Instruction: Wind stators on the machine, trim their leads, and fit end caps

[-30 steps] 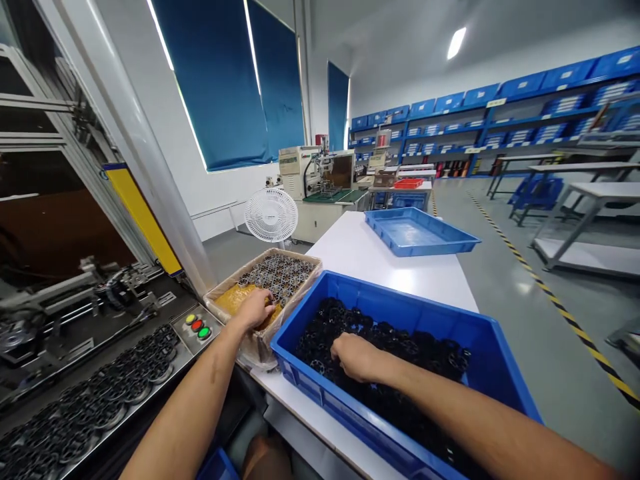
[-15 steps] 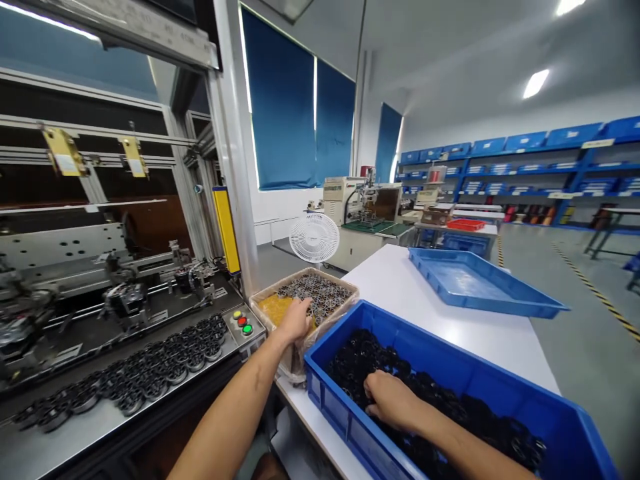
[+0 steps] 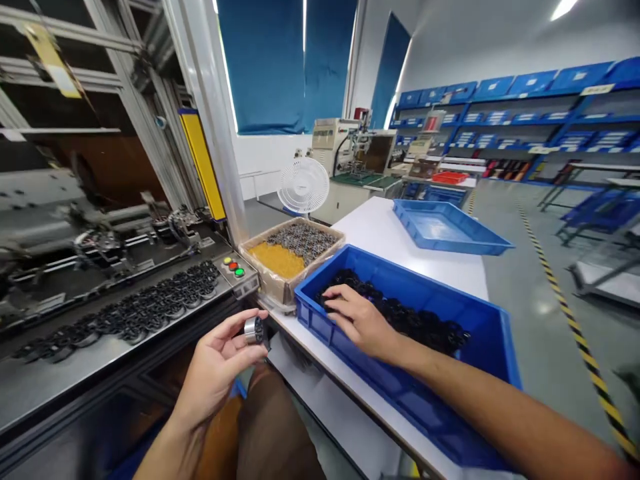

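My left hand [image 3: 220, 360] pinches a small silver ring with a black insert [image 3: 254, 330] between thumb and fingers, held up in front of the machine bench. My right hand [image 3: 360, 320] reaches over the near left wall of the blue bin [image 3: 400, 400], fingers apart and bent down at the loose black parts [image 3: 415, 323]; its thumb is hidden. Behind the bin's left end stands a plastic-lined carton [image 3: 285, 288] holding rows of grey round parts [image 3: 305, 240] beside a yellow sheet [image 3: 277, 260].
Rows of black-and-silver round parts [image 3: 145, 303] lie on the machine's ledge at left, beside a button box [image 3: 235, 270]. A shallow blue tray [image 3: 450, 227] sits on the white table [image 3: 365, 223]. A white fan [image 3: 303, 185] stands behind the carton.
My left hand has come from the carton back toward me and now holds a silver ring with a black insert. My right hand has lifted and its fingers have spread. The view has tilted downward.
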Tool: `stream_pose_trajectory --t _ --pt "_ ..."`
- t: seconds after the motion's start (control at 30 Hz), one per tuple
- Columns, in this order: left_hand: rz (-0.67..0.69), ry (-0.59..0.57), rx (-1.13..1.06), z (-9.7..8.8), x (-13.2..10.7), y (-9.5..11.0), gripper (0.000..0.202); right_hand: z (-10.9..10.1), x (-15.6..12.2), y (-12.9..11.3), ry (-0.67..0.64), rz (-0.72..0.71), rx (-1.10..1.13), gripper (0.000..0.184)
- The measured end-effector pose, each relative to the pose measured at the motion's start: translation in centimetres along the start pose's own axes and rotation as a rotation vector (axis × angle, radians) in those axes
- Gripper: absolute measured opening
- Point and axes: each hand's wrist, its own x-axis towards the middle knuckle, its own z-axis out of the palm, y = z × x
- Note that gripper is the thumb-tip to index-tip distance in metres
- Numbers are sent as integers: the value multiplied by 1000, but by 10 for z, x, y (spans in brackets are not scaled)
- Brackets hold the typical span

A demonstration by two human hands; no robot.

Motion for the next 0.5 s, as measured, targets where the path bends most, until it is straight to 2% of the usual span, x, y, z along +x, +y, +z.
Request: stream_pose_trajectory --t 0.13,0.2,0.37,0.5 --pt "-56 -98 -54 22 -16 -3 46 4 -20 -39 252 -427 96 20" --pt "-61 -150 -62 31 -19 -7 44 6 -27 -48 297 -538 104 20" --pt "-91 -257 -108 49 -21 -13 43 12 -28 -48 343 -633 152 10" --pt "-49 -222 -83 58 -21 -17 46 16 -26 -45 373 -643 202 8"
